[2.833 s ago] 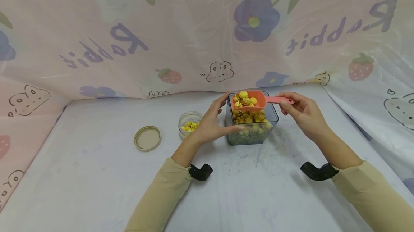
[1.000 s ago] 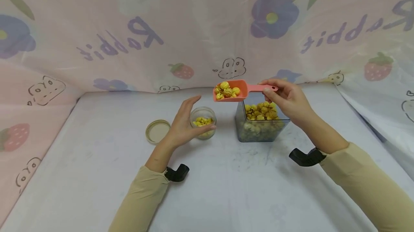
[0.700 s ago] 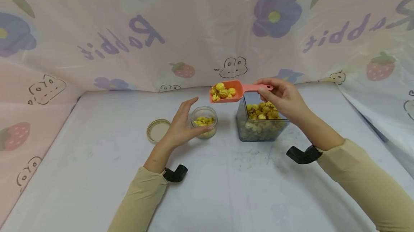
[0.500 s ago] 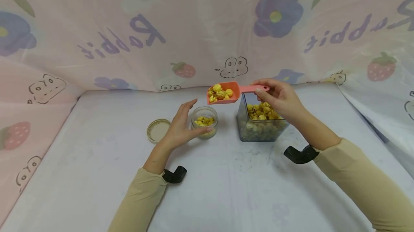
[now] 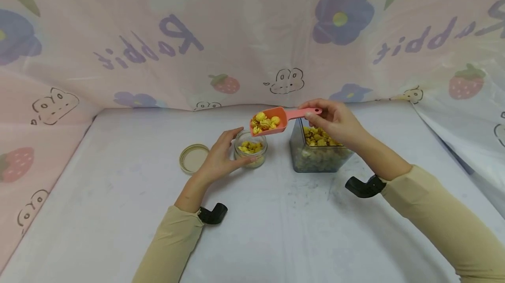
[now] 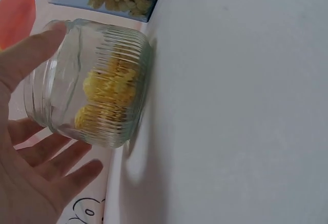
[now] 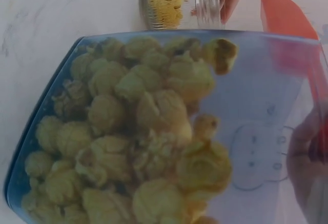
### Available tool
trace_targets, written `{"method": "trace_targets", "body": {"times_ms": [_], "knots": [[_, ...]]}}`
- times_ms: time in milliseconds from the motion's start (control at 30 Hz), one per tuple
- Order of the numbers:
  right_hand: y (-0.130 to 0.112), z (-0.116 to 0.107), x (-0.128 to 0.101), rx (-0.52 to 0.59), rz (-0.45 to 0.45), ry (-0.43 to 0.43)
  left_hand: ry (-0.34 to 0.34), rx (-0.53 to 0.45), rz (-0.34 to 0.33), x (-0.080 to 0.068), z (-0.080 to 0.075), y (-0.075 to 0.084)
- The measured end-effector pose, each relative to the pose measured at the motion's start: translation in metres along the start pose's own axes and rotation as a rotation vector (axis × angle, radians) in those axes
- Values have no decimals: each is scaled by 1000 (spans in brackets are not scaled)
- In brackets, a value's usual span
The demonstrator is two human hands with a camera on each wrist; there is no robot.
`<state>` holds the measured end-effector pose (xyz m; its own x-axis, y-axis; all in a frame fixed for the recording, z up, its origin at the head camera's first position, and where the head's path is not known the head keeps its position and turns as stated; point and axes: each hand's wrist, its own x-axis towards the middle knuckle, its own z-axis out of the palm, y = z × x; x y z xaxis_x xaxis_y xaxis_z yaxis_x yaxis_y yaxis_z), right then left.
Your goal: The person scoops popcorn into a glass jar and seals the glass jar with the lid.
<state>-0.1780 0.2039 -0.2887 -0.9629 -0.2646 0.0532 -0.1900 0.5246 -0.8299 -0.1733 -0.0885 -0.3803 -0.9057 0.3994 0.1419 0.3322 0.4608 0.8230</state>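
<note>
Pinching the handle of a salmon-pink plastic scoop (image 5: 272, 121) between thumb and fingers of the right hand (image 5: 335, 120), holding it in the air and tilting its bowl down to the left. Carrying a heap of yellow popcorn pieces (image 5: 263, 122) in that bowl, directly above the mouth of a small round ribbed glass jar (image 5: 250, 148). Cupping the jar with the left hand (image 5: 218, 160), thumb lying along the near side and fingers curving round the far side (contact plainly seen from the left wrist view (image 6: 87, 85)). Standing upright on the white table (image 5: 118, 204), the jar, partly filled with the same yellow pieces. Sitting just right of the jar, below the right hand, a square clear bluish plastic container (image 5: 317, 153), loaded with popcorn. Lying flat on the table just left of the left hand, a round beige lid (image 5: 193, 158). Hanging behind the table, a pink floral printed sheet (image 5: 236, 33).
</note>
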Motion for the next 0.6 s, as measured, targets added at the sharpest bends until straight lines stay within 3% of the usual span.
{"method": "trace_targets", "body": {"times_ms": [300,600], "knots": [[2,2,1,-38,-11,-44,-6,-106,4,0,3,-3],[2,3,3,-44,-57,-71,-16,-110,-12,1,2,-3]]}}
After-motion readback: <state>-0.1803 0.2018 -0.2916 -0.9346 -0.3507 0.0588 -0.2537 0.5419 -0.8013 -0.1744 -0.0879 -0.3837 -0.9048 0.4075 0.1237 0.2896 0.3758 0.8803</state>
